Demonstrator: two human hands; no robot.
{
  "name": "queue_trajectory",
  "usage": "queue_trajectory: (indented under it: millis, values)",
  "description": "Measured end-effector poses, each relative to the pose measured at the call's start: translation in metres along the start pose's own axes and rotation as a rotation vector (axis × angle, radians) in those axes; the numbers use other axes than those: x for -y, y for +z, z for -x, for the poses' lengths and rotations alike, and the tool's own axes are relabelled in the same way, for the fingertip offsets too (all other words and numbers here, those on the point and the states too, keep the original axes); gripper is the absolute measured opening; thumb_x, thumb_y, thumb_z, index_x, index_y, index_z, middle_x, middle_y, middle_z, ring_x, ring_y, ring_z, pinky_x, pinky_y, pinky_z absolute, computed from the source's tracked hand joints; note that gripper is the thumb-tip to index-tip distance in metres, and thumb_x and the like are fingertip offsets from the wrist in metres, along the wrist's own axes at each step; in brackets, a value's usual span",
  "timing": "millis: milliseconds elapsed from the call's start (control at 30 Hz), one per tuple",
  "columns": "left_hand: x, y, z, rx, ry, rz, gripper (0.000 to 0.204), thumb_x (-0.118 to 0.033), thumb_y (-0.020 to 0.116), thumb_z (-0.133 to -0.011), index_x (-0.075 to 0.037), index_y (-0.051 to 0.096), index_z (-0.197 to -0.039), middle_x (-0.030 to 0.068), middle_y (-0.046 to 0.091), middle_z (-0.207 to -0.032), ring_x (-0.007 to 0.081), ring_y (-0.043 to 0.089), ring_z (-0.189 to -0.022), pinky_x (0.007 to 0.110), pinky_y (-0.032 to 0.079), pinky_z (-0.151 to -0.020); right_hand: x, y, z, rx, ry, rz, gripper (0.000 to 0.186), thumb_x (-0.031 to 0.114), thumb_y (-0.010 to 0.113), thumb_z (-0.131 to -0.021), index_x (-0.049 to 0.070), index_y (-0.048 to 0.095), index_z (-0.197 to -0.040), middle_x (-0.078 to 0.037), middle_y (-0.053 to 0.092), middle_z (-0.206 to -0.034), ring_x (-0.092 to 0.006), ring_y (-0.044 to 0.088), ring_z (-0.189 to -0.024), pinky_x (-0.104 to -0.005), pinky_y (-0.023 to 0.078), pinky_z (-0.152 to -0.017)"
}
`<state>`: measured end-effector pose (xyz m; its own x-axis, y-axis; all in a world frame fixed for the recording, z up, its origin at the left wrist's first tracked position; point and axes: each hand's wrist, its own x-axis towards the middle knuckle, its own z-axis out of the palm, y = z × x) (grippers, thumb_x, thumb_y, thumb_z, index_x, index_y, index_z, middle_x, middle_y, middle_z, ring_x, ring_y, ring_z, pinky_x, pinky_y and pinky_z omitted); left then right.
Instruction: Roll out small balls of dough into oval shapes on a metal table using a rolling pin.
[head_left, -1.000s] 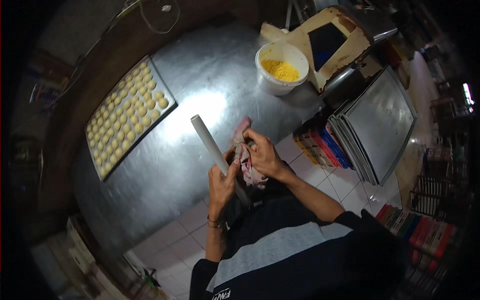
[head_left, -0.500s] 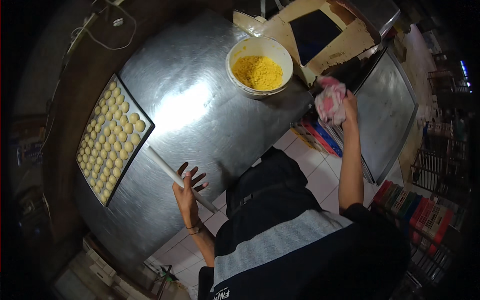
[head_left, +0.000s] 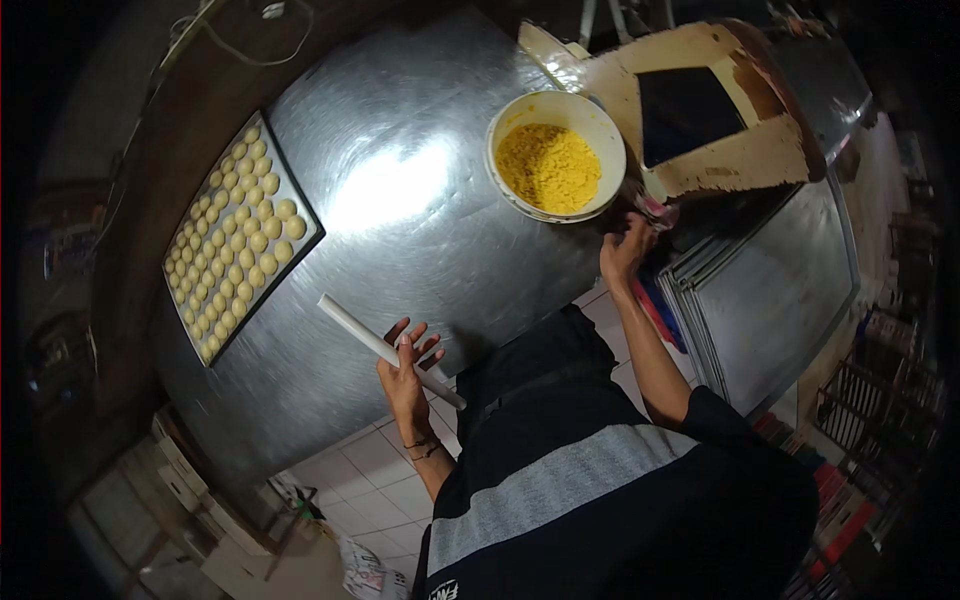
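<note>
My left hand (head_left: pixel 405 375) has a long white plastic pipe (head_left: pixel 362 334) lying across it, lodged behind the thumb while the fingers spread apart. The pipe slants over the near edge of the metal table (head_left: pixel 390 270). At the table's right corner my right hand (head_left: pixel 627 248) has its fingers curled on a crumpled pink-and-white cloth (head_left: pixel 656 210). Part of that cloth is hidden by the hand and the bucket. Just left of it stands a white bucket (head_left: pixel 508 196) with yellow crumbly filling (head_left: pixel 550 168). A dark-rimmed tray (head_left: pixel 300 252) of round dough balls (head_left: pixel 238 240) lies at the left.
A worn, cut-open cardboard box (head_left: pixel 700 178) sits at the back right. Stacked metal trays (head_left: pixel 770 290) lean beside the table on my right. Plastic crates (head_left: pixel 840 500) stand lower right, and a white bag (head_left: pixel 362 568) is on the tiled floor (head_left: pixel 375 465).
My right hand has swung the cloth left, from over the stacked trays to the table corner beside the bucket. The left hand and pipe have shifted slightly right. The whole view has turned somewhat.
</note>
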<state>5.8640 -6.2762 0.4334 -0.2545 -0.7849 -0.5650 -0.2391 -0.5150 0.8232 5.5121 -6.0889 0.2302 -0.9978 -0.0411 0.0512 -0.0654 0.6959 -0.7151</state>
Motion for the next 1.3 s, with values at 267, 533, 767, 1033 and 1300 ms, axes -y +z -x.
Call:
queue_trajectory:
  millis: [267,533,767,1033,1300]
  values:
    - [0.018,-0.081,-0.016,0.017,-0.008,0.137,0.046,-0.034,0.053,-0.114,0.0,0.056,-0.144,0.0166,0.074,-0.077,0.0144,0.058,-0.041,0.027,0.047,-0.04,-0.044,0.088,-0.084,0.558,-0.549,0.267,0.044,0.022,0.056,-0.105,0.001,0.06,-0.144,-0.02,0.061,-0.151,-0.0377,0.055,-0.14,-0.0465,0.042,-0.118]
    - [0.048,-0.193,-0.022,-0.065,0.134,0.396,0.041,-0.022,0.054,-0.114,-0.004,0.049,-0.15,0.0147,0.074,-0.09,0.0122,0.065,-0.054,0.024,0.049,-0.044,0.053,0.07,0.096,0.302,-0.357,0.231,0.041,0.004,0.061,-0.088,-0.004,0.069,-0.127,-0.034,0.058,-0.143,-0.054,0.056,-0.129,-0.0515,0.044,-0.114]
    - [0.132,-0.294,-0.099,-0.346,0.191,-0.018,0.034,-0.022,0.055,-0.113,-0.003,0.054,-0.142,0.0092,0.067,-0.071,0.0115,0.059,-0.047,0.027,0.048,-0.04,0.232,0.179,0.264,0.917,-0.782,-0.211,0.034,0.0,0.058,-0.094,-0.003,0.07,-0.126,-0.026,0.059,-0.146,-0.0442,0.06,-0.133,-0.0467,0.053,-0.109]
    - [0.169,-0.326,-0.137,-0.37,0.177,-0.087,0.017,-0.019,0.06,-0.11,-0.003,0.057,-0.117,0.0053,0.062,-0.063,0.0141,0.062,-0.047,0.032,0.051,-0.043,0.438,0.335,0.327,0.769,-0.87,-0.142,0.052,0.004,0.056,-0.093,-0.007,0.051,-0.144,-0.03,0.057,-0.136,-0.0493,0.055,-0.128,-0.053,0.046,-0.109]
    - [0.176,-0.322,-0.143,-0.431,0.076,-0.052,0.019,-0.022,0.06,-0.11,-0.005,0.058,-0.117,0.0054,0.063,-0.065,0.0136,0.063,-0.048,0.031,0.051,-0.043,0.447,0.435,0.322,0.645,-0.732,0.317,0.049,0.031,0.062,-0.103,-0.003,0.05,-0.137,-0.036,0.06,-0.123,-0.0529,0.07,-0.102,-0.0607,0.058,-0.088]
